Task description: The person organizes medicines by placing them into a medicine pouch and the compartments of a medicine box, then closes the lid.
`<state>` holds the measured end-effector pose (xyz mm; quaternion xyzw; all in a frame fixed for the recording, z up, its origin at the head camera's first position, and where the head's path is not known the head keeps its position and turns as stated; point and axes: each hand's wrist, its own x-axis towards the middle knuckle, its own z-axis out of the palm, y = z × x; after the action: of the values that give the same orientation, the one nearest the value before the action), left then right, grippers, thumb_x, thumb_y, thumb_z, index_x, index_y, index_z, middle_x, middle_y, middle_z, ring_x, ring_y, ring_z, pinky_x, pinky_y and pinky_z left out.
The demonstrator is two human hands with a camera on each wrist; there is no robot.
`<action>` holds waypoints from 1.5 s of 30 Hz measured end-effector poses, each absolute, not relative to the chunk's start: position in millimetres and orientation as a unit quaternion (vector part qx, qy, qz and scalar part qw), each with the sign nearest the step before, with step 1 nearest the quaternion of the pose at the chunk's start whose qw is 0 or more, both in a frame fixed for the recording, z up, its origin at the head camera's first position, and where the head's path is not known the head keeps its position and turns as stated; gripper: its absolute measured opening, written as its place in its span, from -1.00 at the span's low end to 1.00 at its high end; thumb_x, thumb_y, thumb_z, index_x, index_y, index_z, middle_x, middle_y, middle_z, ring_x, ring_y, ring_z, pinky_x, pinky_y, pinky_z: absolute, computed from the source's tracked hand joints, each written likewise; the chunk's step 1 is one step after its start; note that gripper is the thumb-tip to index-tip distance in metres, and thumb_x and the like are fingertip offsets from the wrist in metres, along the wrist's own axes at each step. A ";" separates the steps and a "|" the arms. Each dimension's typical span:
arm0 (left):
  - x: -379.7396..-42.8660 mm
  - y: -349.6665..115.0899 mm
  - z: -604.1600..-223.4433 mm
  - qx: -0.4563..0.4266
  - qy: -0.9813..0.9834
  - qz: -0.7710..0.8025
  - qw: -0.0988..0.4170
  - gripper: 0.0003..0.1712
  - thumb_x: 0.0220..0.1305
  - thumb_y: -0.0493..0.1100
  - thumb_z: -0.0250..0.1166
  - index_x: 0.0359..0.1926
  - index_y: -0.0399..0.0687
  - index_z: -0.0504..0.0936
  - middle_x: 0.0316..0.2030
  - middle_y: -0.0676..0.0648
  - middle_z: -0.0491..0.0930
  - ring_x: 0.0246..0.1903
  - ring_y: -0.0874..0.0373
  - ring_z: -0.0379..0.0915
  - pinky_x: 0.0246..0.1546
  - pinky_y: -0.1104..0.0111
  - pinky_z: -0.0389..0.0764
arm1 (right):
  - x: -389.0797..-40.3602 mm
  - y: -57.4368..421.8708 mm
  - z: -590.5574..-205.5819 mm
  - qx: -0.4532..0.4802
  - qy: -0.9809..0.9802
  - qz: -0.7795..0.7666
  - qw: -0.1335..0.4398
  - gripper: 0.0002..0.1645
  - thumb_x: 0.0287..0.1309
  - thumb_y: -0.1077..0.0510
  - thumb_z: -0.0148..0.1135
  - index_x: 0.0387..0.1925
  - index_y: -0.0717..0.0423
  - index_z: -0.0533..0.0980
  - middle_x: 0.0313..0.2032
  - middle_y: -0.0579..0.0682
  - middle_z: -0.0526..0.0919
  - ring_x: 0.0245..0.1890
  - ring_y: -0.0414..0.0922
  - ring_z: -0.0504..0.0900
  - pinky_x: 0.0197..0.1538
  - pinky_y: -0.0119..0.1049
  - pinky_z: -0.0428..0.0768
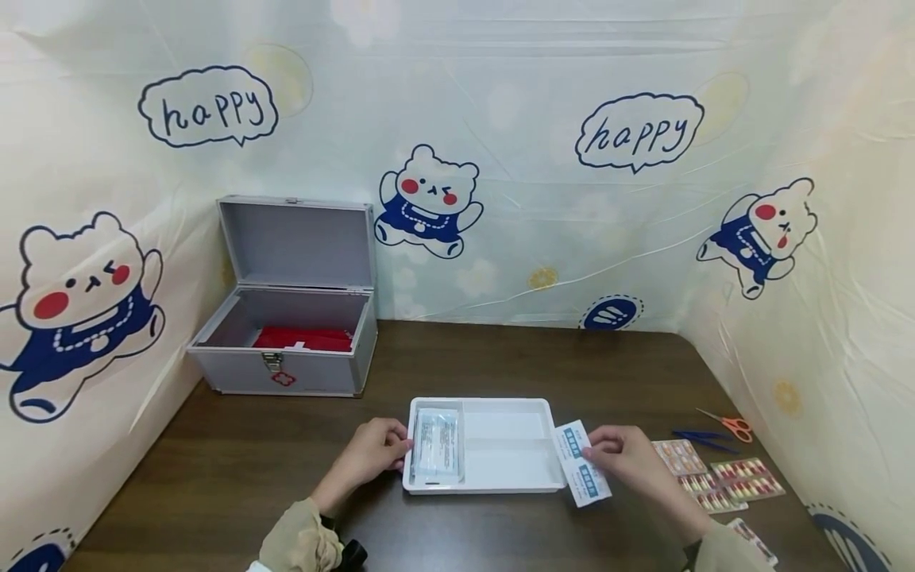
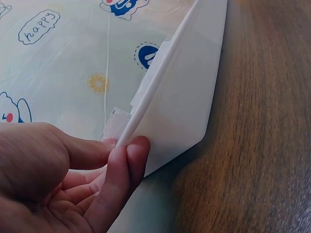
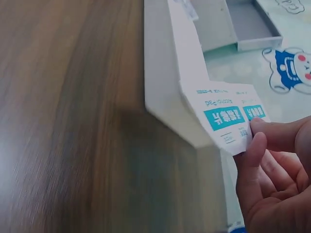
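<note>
My right hand pinches a strip of white-and-teal sachets at the white tray's right rim, its long axis running away from me and slightly leftward, far end over the rim. My left hand grips the tray's left edge, fingers clamped on it, on the bench.

This looks like a makeshift recording booth rather than a lived-in room: a dark wooden table is closed in at the far side and on both flanks by a plastic sheet printed with cartoon bears and "happy" speech bubbles. The props give it a first-aid or medicine-sorting flavour, with an open metal first-aid case at the far left, a white divided tray near the middle, and blister packs of pills with scissors at the right.
</note>
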<state>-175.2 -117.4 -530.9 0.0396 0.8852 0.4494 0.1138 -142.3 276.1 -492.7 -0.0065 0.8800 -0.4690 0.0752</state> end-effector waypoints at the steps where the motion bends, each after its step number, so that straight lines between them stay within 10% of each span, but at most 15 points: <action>1: -175.4 -117.5 -531.0 0.041 0.885 0.450 0.112 -0.92 0.28 -0.31 0.33 -0.23 -0.25 0.63 -0.54 -0.02 0.61 -0.58 0.21 0.50 -0.52 0.40 0.59 | -144.1 270.9 -493.3 0.002 0.879 -0.471 0.072 -0.79 0.14 0.23 0.40 -0.25 0.33 0.63 -0.44 0.06 0.74 -0.47 -0.19 0.63 -0.43 -0.38 0.59; 45: -174.0 -119.1 -528.8 0.046 0.885 0.448 0.122 -0.87 0.29 -0.28 0.33 -0.19 -0.25 0.64 -0.51 -0.01 0.61 -0.57 0.22 0.50 -0.50 0.39 0.60 | -181.6 87.2 -517.6 -0.063 0.870 -0.487 0.052 -0.56 0.08 0.19 0.46 -0.03 0.19 0.50 -0.41 0.00 0.70 -0.45 -0.19 0.63 -0.35 -0.35 0.64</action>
<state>-174.0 -119.1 -528.8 0.0461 0.8847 0.4475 0.1224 -181.6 87.2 -517.6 -0.0633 0.8697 -0.4867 0.0521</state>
